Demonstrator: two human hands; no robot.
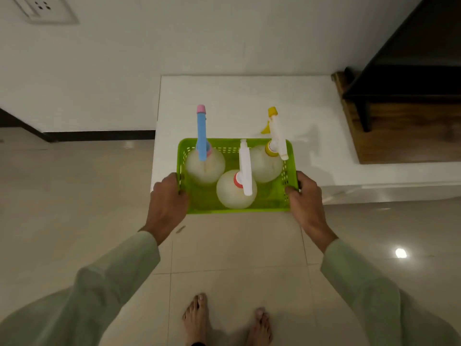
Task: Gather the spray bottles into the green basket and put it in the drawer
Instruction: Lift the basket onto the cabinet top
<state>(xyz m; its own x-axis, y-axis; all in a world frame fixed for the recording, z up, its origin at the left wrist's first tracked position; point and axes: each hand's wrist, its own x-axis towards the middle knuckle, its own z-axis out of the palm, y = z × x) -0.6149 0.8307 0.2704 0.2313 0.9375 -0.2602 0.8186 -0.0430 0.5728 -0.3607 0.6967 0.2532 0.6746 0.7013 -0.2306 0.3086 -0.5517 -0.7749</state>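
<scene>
The green basket hangs in front of me, partly over the near edge of a white ledge. My left hand grips its left wall and my right hand grips its right wall. Three round clear spray bottles stand upright inside it. One with a blue and pink sprayer stands at the back left. One with a white and yellow sprayer is at the back right. A third with a white sprayer and red collar sits at the front middle.
A dark wooden cabinet stands at the right beside the ledge. A white wall with a socket plate rises behind. Glossy beige floor tiles lie below, with my bare feet near the bottom edge.
</scene>
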